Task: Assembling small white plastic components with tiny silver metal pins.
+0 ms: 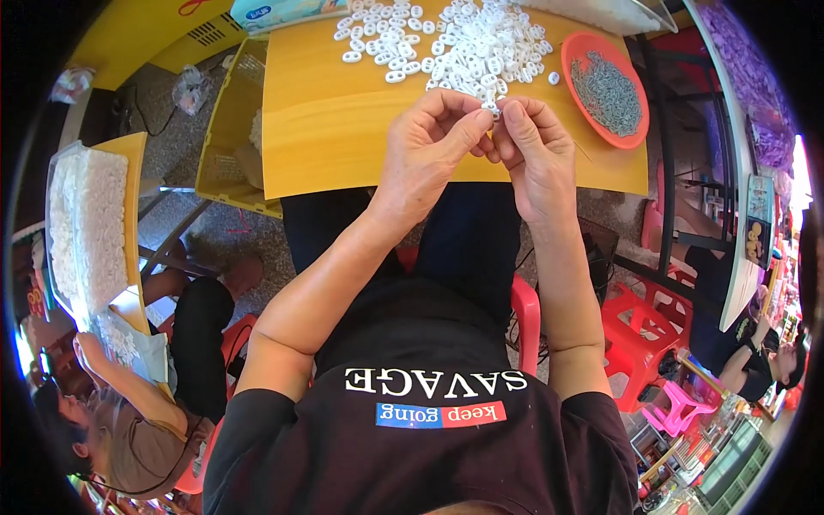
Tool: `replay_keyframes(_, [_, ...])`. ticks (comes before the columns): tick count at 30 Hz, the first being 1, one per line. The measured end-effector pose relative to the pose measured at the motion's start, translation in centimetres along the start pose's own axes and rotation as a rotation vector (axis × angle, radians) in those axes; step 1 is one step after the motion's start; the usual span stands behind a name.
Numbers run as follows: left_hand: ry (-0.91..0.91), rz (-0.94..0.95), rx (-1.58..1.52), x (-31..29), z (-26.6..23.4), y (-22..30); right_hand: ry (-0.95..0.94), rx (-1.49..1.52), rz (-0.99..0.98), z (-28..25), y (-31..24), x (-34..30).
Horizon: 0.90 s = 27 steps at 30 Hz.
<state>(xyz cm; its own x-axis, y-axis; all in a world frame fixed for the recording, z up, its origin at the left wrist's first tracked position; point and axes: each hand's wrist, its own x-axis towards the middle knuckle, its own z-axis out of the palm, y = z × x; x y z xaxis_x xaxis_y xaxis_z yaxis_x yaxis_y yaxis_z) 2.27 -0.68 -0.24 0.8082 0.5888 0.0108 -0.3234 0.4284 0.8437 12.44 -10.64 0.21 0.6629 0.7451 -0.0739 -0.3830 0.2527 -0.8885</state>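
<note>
Over the near part of the yellow table (335, 137), my left hand (422, 150) and my right hand (542, 159) meet fingertip to fingertip. Pinched between them is a small white plastic piece (491, 108), mostly covered by the fingers. Whether a metal part is also in the pinch is too small to see. Just beyond my fingers spreads a heap of white oval plastic pieces (493, 47), many showing two holes. An orange-red dish (633, 140) stands to the right of my right hand, filled with small grey metal pieces (605, 94) that look like screws or pins.
A blue soft pack (283, 10) lies at the table's far left, and a clear container of white pieces (601, 12) at the far right. Beside the table's left edge is a yellow crate (225, 163). Another person (142, 429) sits at left; red stools (639, 335) stand at right.
</note>
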Motion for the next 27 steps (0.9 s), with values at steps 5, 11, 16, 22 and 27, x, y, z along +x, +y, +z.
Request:
replay_keyframes(5, [0.001,0.006,0.009,0.0,0.0,-0.1,0.026,0.026,-0.032,0.4,0.2,-0.1])
replay_keyframes(11, [0.013,0.012,-0.010,-0.2,0.2,-0.1,0.038,0.007,-0.042,0.4,0.6,-0.2])
replay_keyframes(16, [0.045,0.041,0.008,-0.3,0.5,-0.1,0.055,0.021,-0.119,1.1,1.1,-0.3])
replay_keyframes(22, [0.072,0.051,0.105,0.6,-0.3,-0.4,0.040,0.045,-0.101,1.2,1.8,0.4])
replay_keyframes(27, [0.058,-0.023,0.087,0.5,-1.6,-0.2,0.010,-0.177,-0.101,0.9,1.4,0.4])
